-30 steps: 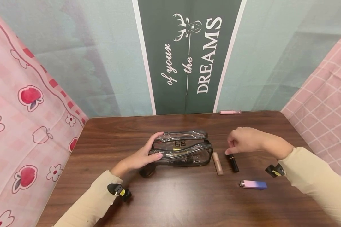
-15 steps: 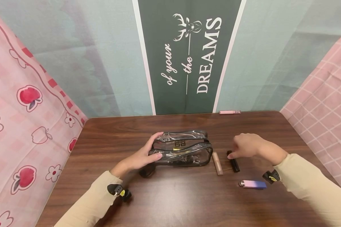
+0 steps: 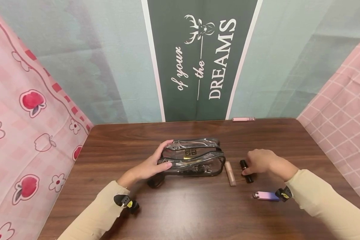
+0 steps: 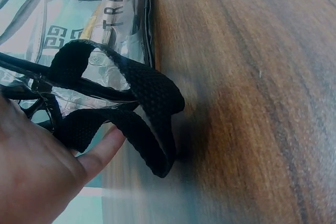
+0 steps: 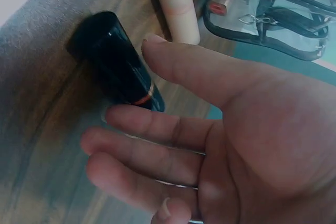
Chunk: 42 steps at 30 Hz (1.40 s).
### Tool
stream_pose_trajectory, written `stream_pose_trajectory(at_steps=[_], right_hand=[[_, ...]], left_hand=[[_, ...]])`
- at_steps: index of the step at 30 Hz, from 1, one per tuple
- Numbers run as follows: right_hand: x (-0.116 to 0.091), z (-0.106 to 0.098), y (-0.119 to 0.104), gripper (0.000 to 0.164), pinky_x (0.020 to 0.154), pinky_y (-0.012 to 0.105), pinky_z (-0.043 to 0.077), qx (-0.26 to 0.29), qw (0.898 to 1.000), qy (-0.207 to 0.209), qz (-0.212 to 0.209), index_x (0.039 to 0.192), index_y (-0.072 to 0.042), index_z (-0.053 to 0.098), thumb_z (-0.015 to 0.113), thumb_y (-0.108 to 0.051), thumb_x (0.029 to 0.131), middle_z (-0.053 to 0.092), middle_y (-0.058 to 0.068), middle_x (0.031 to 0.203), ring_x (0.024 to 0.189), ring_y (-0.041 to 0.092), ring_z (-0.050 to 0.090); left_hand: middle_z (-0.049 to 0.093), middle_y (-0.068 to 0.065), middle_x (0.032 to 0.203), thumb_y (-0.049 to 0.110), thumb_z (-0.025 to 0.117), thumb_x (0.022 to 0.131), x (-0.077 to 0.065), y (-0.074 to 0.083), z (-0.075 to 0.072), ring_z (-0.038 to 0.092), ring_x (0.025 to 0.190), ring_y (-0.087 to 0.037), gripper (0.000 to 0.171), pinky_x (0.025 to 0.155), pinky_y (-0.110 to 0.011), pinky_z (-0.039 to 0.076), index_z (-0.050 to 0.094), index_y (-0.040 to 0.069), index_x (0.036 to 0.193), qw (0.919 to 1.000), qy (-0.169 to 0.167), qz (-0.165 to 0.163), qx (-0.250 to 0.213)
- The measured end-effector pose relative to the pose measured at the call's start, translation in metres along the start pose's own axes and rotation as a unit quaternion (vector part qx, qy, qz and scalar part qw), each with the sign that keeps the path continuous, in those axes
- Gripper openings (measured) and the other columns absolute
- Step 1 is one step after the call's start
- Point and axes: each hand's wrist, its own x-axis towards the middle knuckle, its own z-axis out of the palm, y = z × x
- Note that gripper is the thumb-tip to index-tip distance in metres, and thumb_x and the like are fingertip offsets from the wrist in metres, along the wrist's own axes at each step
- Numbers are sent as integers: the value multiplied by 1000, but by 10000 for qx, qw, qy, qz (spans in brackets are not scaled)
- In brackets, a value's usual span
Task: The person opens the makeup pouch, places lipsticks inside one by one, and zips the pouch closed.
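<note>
My left hand [image 3: 151, 165] holds one end of a clear cosmetic bag [image 3: 195, 168] with black trim, thumb and fingers spread around it. In the left wrist view, the bag's black strap loop [image 4: 157, 95] hangs beside that hand's fingers. A black lipstick tube [image 3: 245, 166] with a gold band lies on the table, right of the bag. My right hand [image 3: 261, 161] hovers over it, thumb and loosely extended fingers [image 5: 157, 124] on either side of the tube. No firm pinch shows. Between bag and lipstick lies a beige tube [image 3: 230, 174].
A pink-to-blue tube [image 3: 265, 196] lies near my right wrist. At the far edge of the wooden table [image 3: 180, 213] lies a pink lip gloss [image 3: 243, 119]. Items show inside the bag. Patterned cloths hang on the left, back and right.
My right hand has moved down toward the near side along the black lipstick tube, and its thumb now lies lower over it. The left hand and the bag have stayed put.
</note>
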Motion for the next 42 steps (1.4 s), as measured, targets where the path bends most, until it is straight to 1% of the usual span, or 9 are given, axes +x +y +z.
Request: stream_pose_trajectory(at_steps=[4, 8, 13, 20, 24, 27, 29, 36, 42], right_hand=[[1, 2, 1, 47, 52, 29, 29, 57, 9999, -12, -95, 62, -19, 50, 82, -48, 82, 46, -8, 60, 56, 10, 42], [3, 2, 2, 46, 52, 28, 28, 81, 9998, -42, -148, 62, -20, 48, 82, -43, 82, 45, -8, 60, 55, 9, 41], [5, 3, 4, 45, 51, 29, 28, 53, 9998, 85, -159, 61, -21, 48, 84, -39, 79, 45, -9, 60, 56, 9, 41], [7, 5, 7, 39, 51, 30, 31, 66, 9996, 158, -219, 63, -20, 53, 86, -34, 79, 49, -7, 62, 57, 11, 44], [8, 5, 8, 35, 51, 31, 33, 105, 9992, 271, -273, 66, -20, 55, 87, -29, 78, 50, -7, 63, 58, 11, 45], [8, 5, 10, 31, 52, 32, 36, 150, 9985, 382, -348, 72, -19, 58, 87, -27, 77, 52, -7, 67, 60, 12, 47], [8, 5, 11, 29, 53, 33, 38, 159, 9979, 460, -421, 76, -19, 60, 87, -27, 77, 53, -7, 69, 62, 12, 49], [10, 5, 14, 25, 53, 32, 38, 231, 9953, 651, -672, 79, -20, 61, 86, -25, 79, 51, -10, 67, 60, 10, 48], [9, 3, 16, 23, 53, 31, 35, 241, 9929, 810, -843, 81, -21, 62, 85, -25, 80, 48, -11, 66, 60, 9, 45]], left_hand=[[39, -21, 148, 25, 63, 101, 1, 1, 0, 47, 131, -33, 79, 101, -28, 43, 13, 25, 161, 9999, -17, 12, -99], [39, -23, 148, 20, 63, 101, 1, 3, 1, 47, 132, -34, 79, 101, -27, 43, 13, 23, 161, 9999, -17, -7, -124], [40, -23, 148, 17, 62, 101, 1, 6, 1, 48, 131, -34, 78, 102, -29, 43, 13, 22, 161, 10000, 8, -1, -90], [40, -22, 146, 24, 63, 101, 0, 6, 1, 48, 130, -32, 78, 102, -31, 42, 13, 21, 161, 10000, 38, -8, -24], [40, -21, 146, 24, 65, 100, 1, 7, 1, 48, 130, -32, 80, 105, -37, 41, 13, 22, 162, 9999, 77, -40, 84], [40, -21, 145, 24, 65, 100, 1, 6, 0, 47, 130, -32, 81, 105, -43, 39, 13, 23, 162, 9998, 99, -61, 167], [40, -21, 145, 25, 65, 100, 1, 5, 0, 47, 131, -32, 81, 106, -44, 38, 13, 23, 162, 9998, 106, -63, 182], [40, -21, 146, 28, 65, 100, 1, 5, 0, 48, 130, -32, 81, 103, -32, 41, 13, 24, 162, 9999, 77, -49, 98], [40, -22, 146, 25, 65, 100, 2, 5, 0, 49, 129, -31, 81, 103, -32, 42, 13, 23, 161, 9999, 75, -50, 74]])
